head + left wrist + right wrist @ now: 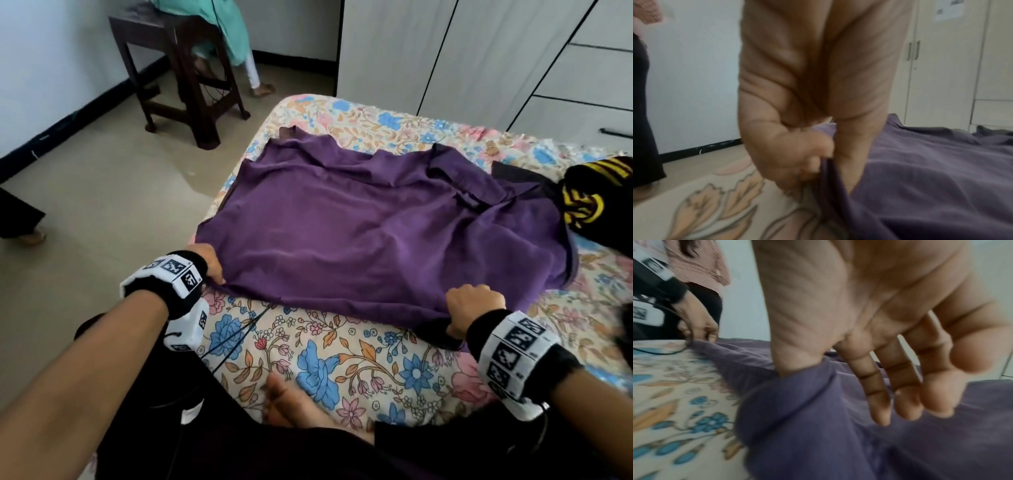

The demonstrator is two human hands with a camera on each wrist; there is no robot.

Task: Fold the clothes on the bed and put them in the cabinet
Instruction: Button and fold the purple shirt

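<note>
A purple garment (376, 226) is spread flat on the bed (342, 359), on its flowered sheet. Its near left corner is pinched by the left hand (209, 262), and its near right corner is gripped by the right hand (474, 306), fingers curled round the cloth. The rest of the garment lies beyond both hands. A black and yellow striped garment (596, 198) is seen just past the purple garment's far right side, by the white cabinet (479, 61).

Soft even daylight, no glare or hard shadows; head view was sharp at centre w/ wide-angle bending at the edges, while both wrist views were blurry, esp. the close-up left hand (807, 113) and right hand (869, 321), colours washed out.
</note>
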